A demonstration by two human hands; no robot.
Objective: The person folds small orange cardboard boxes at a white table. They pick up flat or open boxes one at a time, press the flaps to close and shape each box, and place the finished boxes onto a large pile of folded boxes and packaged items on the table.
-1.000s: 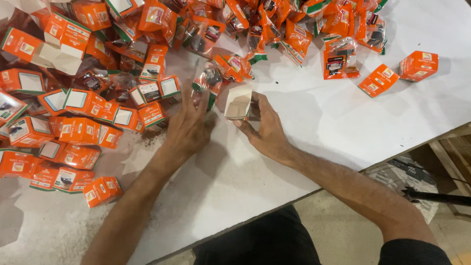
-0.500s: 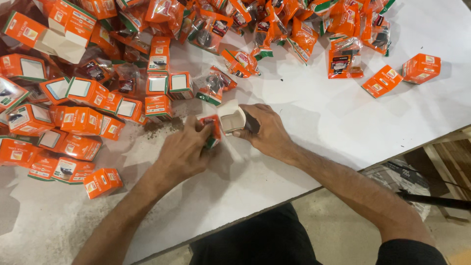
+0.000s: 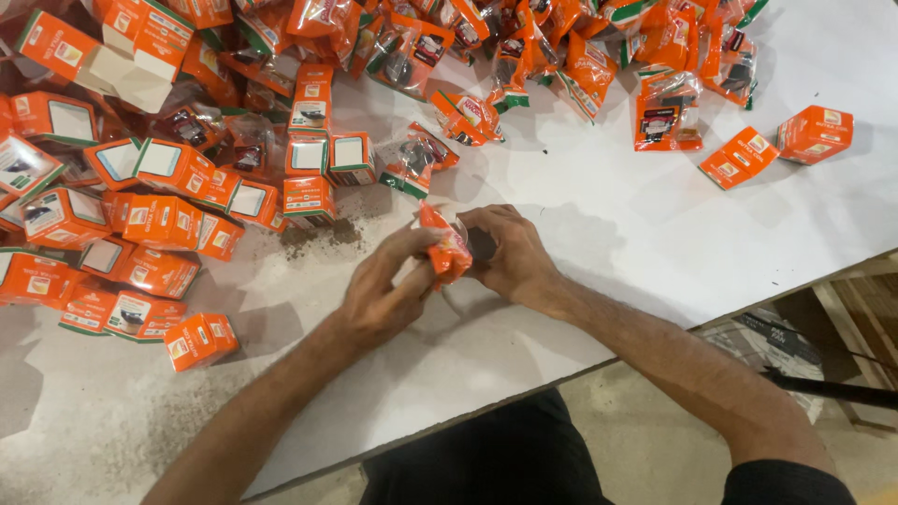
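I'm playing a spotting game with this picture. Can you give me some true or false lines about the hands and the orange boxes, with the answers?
1. Both hands hold one small orange plastic packet. True: the left hand and the right hand both grip it.
2. The white tabletop is spotless. False: a patch of dark crumbly dirt lies near the boxes.
3. Small orange cardboard boxes are piled on the left. True.
4. Every box sits in the pile. False: two orange boxes lie apart at the far right.
5. The packet rests flat on the table, untouched. False: it is pinched between the fingers.
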